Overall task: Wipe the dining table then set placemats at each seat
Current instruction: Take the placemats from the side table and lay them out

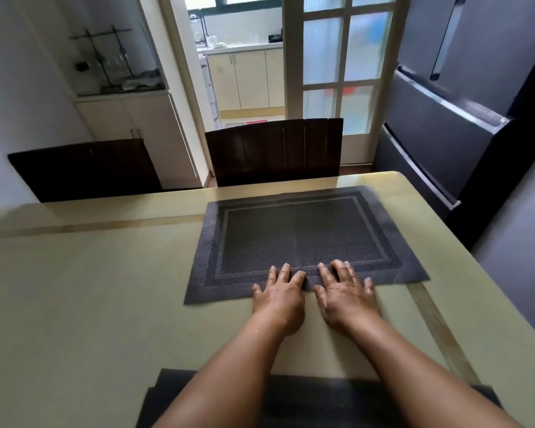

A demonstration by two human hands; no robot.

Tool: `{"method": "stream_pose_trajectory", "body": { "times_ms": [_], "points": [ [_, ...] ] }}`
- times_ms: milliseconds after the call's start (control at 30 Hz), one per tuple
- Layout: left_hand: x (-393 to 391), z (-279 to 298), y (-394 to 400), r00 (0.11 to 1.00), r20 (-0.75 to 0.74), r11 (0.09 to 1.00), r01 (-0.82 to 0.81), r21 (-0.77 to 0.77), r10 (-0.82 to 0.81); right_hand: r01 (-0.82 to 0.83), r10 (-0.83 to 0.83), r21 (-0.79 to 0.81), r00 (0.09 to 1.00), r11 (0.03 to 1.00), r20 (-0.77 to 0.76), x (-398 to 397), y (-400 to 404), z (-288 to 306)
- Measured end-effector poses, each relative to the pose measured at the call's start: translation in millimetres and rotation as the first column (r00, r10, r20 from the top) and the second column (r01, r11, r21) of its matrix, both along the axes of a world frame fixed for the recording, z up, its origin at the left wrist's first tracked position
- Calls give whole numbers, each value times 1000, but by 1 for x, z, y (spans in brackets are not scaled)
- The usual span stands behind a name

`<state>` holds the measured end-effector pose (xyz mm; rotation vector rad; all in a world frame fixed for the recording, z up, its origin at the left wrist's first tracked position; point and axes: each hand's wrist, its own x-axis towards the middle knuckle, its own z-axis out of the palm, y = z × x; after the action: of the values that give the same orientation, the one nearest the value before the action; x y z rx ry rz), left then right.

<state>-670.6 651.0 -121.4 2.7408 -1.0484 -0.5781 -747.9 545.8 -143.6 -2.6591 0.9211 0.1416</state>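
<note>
Here, left hand [280, 293] and right hand [345, 291] pressing flat, fingers [286, 270] released, on placemat [300, 239] near edge, bare desk [84, 291] lying leftward, chair [274, 151] standing beyond.

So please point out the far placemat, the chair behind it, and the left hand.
far placemat [303, 230], head view, on its dark woven centre panel.
chair [274, 151], head view, on the middle of its dark wooden backrest.
left hand [280, 293], head view, on the back of the hand.

Near placemats [322, 403] cut off by bottom edge and crossed by forearms; left chair [84, 171] partly behind table [74, 288].
</note>
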Motion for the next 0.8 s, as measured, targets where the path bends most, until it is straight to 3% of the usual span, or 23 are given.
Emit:
{"method": "stream_pose_trajectory", "body": {
  "times_ms": [133, 267, 600, 667, 800],
  "points": [
    [-13, 6, 11, 1000, 1, 1000, -2, -22, 2, -18, 17, 25, 1000, 1000, 17, -7, 4, 6],
    [-67, 9, 40, 999, -3, 980, -36, -195, 36, -87, 80, 36, 985, 996, 151, -36, 33, 13],
    [-216, 1, 168, 996, -37, 995, -83, -58, 81, -250, 236, 33, 946, 968, 222, -152, 159, 29],
    [-228, -2, 196, 998, -40, 999, -43, -25, 42, -246, 238, 12, 950, 969, 200, -176, 183, 33],
    [-220, -10, 228, 1000, -16, 999, 21, 43, -20, -284, 284, 12, 957, 959, -61, -203, 211, 33]
  ]
}}
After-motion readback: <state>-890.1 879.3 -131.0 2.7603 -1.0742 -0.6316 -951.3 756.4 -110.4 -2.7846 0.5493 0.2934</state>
